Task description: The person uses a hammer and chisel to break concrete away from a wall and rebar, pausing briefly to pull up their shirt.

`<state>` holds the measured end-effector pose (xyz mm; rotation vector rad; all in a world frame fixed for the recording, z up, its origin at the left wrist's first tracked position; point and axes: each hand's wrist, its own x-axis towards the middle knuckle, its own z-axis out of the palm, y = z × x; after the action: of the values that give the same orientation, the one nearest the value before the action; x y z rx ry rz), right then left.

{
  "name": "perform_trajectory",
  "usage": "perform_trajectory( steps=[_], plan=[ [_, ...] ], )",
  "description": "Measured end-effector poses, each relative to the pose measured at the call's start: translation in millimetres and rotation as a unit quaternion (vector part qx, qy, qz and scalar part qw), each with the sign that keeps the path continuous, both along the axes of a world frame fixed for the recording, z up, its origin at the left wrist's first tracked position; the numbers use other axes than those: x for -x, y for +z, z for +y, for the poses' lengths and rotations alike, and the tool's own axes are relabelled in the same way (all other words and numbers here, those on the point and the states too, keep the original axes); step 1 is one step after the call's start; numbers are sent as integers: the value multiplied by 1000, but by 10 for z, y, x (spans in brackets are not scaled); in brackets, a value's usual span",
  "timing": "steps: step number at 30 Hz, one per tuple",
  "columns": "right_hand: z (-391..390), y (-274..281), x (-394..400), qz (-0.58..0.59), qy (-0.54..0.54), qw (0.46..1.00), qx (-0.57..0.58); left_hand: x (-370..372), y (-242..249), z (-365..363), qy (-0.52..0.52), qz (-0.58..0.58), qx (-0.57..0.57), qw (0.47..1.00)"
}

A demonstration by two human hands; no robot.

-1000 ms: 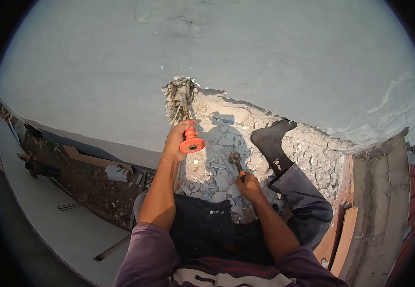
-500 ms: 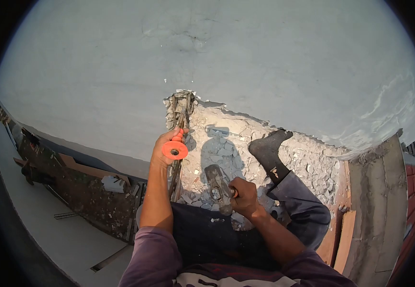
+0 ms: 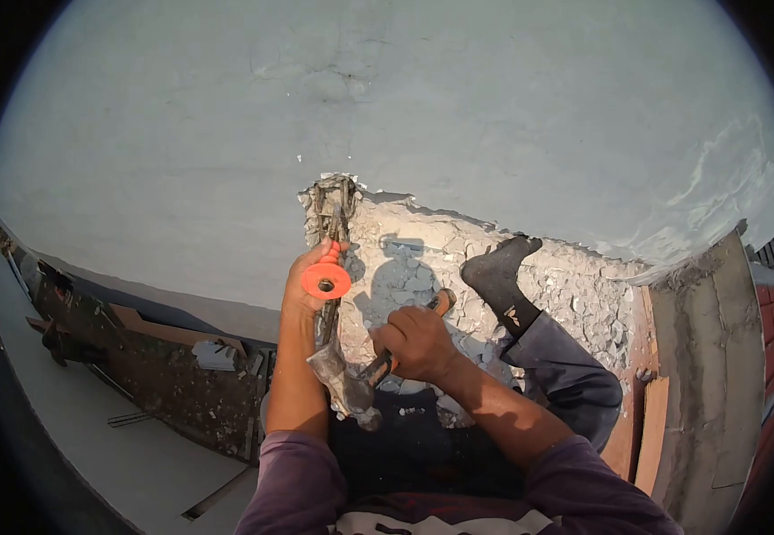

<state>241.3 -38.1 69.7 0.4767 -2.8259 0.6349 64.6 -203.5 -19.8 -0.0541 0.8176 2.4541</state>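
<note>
My left hand (image 3: 302, 281) is closed round the orange grip of a chisel (image 3: 326, 280) with a round guard. The chisel's metal shaft points up into a broken hole with exposed bars (image 3: 333, 201) in the grey wall. My right hand (image 3: 418, 345) is wrapped round the handle of a hammer (image 3: 344, 385). The hammer's head hangs below the chisel, near my left forearm, apart from the chisel's guard.
Broken rubble (image 3: 574, 303) lies along the base of the grey wall (image 3: 494, 116). My foot in a dark sock (image 3: 498, 272) rests on it. Wooden boards (image 3: 652, 428) and a concrete ledge (image 3: 699, 357) are at the right, debris-strewn ground (image 3: 164, 374) at the left.
My right hand has moved left and slightly up, swinging the hammer's head left, to below the chisel. My left hand keeps its hold on the chisel.
</note>
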Motion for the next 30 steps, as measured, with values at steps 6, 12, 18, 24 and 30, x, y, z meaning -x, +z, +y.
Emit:
perform_trajectory(
  steps=[6, 12, 18, 24, 30],
  plan=[
    [178, -80, -25, -158, -137, 971, 120, 27, -206, 119, 41, -2, 65, 997],
    [631, -425, -691, -142, -206, 940, 233, -417, -272, 490, -34, 4, 144, 989],
    [971, -458, -925, -163, -292, 899, 282, -239, -700, 919, 43, -26, 202, 978],
    [1189, -572, -1063, -162, -320, 888, 289, -471, -371, 977, -165, 89, 367, 911],
    [1218, -491, -998, -129, -300, 878, 349, -832, -359, 1384, -99, 30, 318, 943]
  ],
)
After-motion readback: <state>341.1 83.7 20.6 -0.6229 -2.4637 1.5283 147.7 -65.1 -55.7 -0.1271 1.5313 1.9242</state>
